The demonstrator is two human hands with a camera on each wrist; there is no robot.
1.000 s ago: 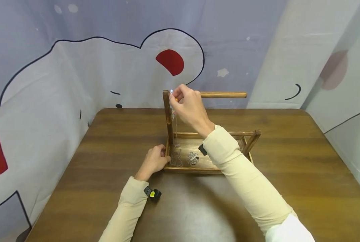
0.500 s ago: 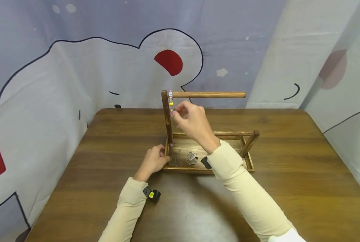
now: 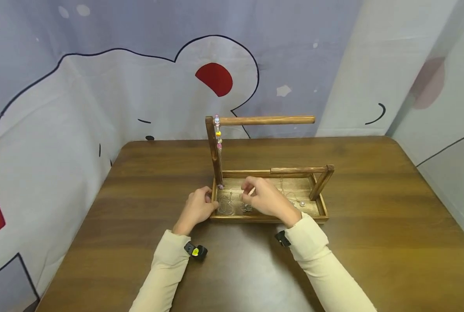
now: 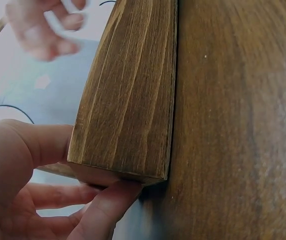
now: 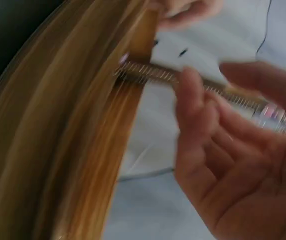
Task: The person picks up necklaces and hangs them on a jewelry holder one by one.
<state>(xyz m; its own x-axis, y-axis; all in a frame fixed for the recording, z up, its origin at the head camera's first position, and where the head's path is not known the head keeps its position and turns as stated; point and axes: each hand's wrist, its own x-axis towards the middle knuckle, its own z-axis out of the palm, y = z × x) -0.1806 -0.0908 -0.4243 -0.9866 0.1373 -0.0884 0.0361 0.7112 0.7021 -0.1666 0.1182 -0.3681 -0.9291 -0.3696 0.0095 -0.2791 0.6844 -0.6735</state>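
Your right hand (image 3: 264, 197) hovers low over the wooden tray (image 3: 255, 220), thumb and forefinger apart with nothing between them, above a silver chain pile (image 3: 247, 207) that the fingers partly hide. Your left hand (image 3: 199, 206) pinches the tray's near left corner. Between that corner and the pile, a thin chain (image 3: 226, 206) lies loose; a round white piece (image 3: 302, 203) sits toward the right end. Behind, a beaded strand (image 3: 218, 134) hangs at the left end of the upper bar (image 3: 268, 120), close by the upright post (image 3: 214, 156).

Snagging looks the likeliest trouble: a pinch taking in too many loops could raise the pile as a knot. Should your left grip slacken, a bump to the bar, held at one end only, could shift the tray and set the strand swinging.
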